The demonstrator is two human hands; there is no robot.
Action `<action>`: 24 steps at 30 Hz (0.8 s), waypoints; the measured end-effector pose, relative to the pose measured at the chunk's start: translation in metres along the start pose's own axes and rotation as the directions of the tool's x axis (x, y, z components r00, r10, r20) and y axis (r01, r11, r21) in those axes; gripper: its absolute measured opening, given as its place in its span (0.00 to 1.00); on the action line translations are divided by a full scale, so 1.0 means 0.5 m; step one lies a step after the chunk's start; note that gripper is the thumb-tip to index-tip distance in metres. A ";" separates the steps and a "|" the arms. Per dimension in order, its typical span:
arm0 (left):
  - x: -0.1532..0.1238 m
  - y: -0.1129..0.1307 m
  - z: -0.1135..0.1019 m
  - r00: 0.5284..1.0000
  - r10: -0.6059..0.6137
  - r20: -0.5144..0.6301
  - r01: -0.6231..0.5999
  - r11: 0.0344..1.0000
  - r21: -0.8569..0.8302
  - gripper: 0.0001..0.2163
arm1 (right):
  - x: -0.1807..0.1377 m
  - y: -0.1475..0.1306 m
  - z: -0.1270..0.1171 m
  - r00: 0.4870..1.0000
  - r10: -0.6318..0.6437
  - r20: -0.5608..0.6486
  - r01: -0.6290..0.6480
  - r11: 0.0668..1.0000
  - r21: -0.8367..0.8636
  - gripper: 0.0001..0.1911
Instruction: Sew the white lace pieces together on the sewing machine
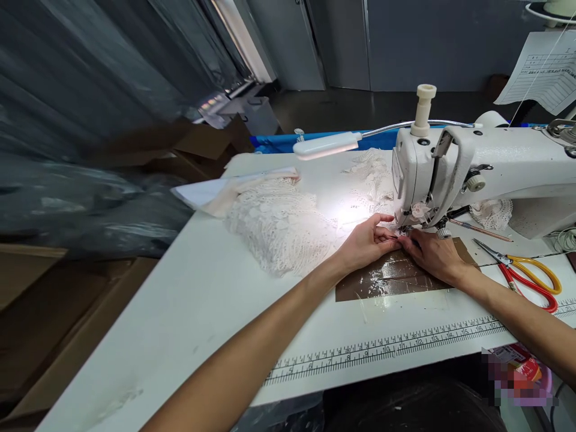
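Observation:
My left hand (366, 243) is closed in a pinch just in front of the needle area of a white sewing machine (411, 174). White lace fabric (283, 225) lies bunched to its left and runs up to those fingers. My right hand (434, 255) is curled close under the machine head, its thumb meeting the left fingertips. What the right fingers hold is too small and partly hidden. Brown tape (382, 282) covers the table below both hands. A small pale fabric flower (420, 210) shows on the machine head.
Scissors (535, 270) with red and yellow handles lie right of my right hand, near a thin brown stick (481, 230). A lamp (328, 146) lights the lace. A printed ruler (382, 354) edges the white table (211, 312). Cardboard boxes (90, 330) stand left.

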State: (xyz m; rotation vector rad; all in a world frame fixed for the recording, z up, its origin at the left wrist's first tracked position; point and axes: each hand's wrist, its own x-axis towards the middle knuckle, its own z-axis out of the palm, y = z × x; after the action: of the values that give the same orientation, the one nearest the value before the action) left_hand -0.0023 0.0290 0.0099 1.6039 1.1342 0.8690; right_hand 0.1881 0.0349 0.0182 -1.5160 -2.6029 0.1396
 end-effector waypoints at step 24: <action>0.020 0.043 -0.035 0.965 0.256 -0.052 -0.166 0.755 0.635 0.12 | -0.025 0.065 0.017 0.979 -0.031 -0.200 0.070 0.979 0.190 0.12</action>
State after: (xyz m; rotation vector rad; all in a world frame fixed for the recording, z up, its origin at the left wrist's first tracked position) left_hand -0.0090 0.0411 0.0358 2.2898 1.4593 0.7926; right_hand 0.2207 0.0398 0.0046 -1.3238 -2.3928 0.2229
